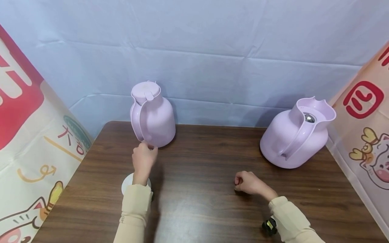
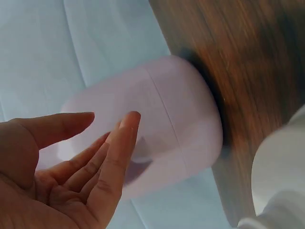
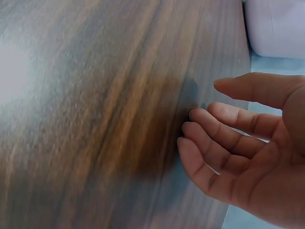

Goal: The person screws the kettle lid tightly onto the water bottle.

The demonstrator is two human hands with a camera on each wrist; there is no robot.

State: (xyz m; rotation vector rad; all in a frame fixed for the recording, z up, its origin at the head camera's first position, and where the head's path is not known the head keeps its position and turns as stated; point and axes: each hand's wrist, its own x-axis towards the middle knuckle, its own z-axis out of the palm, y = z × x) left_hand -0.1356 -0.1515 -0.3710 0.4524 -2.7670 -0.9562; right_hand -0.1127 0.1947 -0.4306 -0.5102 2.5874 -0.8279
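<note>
Lidded lilac jug [image 1: 161,123] stands just beyond left hand [image 1: 144,158], thumb and fingers parted; right hand [image 1: 248,182], fingers loosely bent, thumb apart, over tabletop [image 1: 194,165].

On the printed sheet [image 1: 33,128] to my left I make out small red lettering [image 1: 65,131] — one character looks like 大, its neighbour is unclear — and large white strokes [image 1: 10,87], cut off. On the backdrop [image 1: 340,135] to my right, a red framed sign [image 1: 363,100] stays unreadable to me.
</note>
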